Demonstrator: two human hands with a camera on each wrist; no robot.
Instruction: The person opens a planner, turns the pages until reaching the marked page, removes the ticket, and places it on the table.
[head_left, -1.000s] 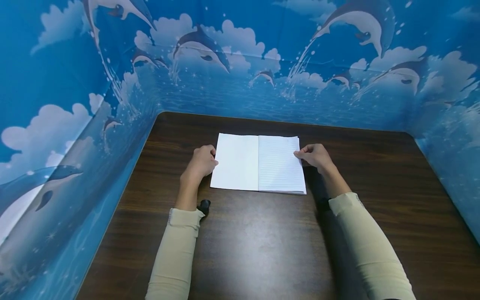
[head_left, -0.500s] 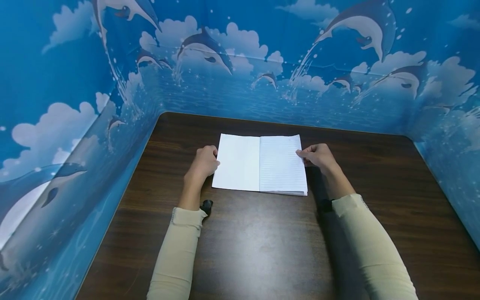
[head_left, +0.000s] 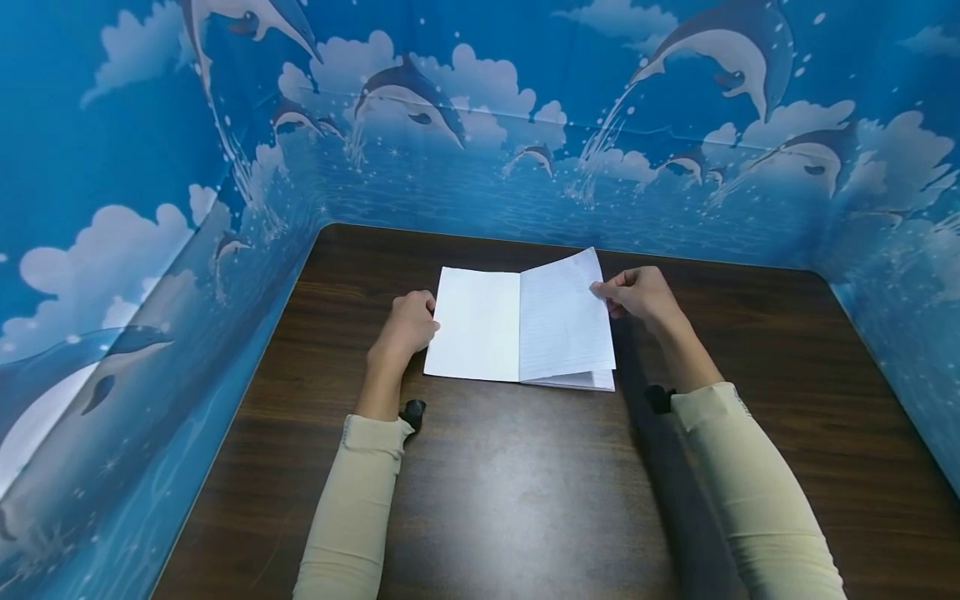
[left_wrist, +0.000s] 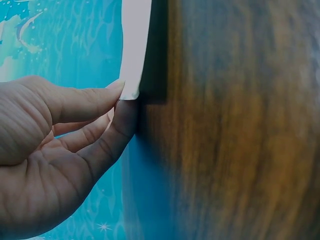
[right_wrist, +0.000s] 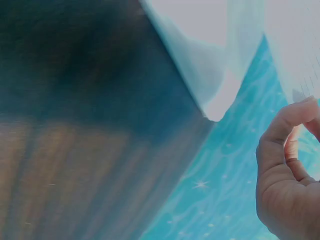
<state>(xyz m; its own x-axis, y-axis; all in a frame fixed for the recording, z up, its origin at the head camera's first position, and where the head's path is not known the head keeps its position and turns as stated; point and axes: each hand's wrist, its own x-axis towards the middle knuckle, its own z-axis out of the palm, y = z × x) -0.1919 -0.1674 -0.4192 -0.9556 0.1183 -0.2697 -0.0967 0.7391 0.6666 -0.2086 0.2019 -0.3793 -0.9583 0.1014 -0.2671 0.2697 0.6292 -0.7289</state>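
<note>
An open notebook [head_left: 480,325] lies on the dark wooden table, its left side blank and its right side ruled. At its left edge my left hand [head_left: 408,323] pinches the cover's rim between thumb and fingers; the left wrist view shows the white edge [left_wrist: 134,50] in that pinch. My right hand [head_left: 641,296] pinches the outer edge of a ruled page [head_left: 566,317], which is raised off the pages below. In the right wrist view the lifted page [right_wrist: 295,50] stands apart from the remaining pages [right_wrist: 200,55], with thumb and finger at its edge.
The wooden table [head_left: 495,492] has a rounded far edge close behind the notebook. A blue curtain [head_left: 465,183] printed with dolphins and clouds surrounds it at the back and sides. Dark straps [head_left: 412,414] show at both cuffs.
My right hand has moved up and away from me, raising the ruled page so that its far corner now stands higher. My left hand holds still at the left edge.
</note>
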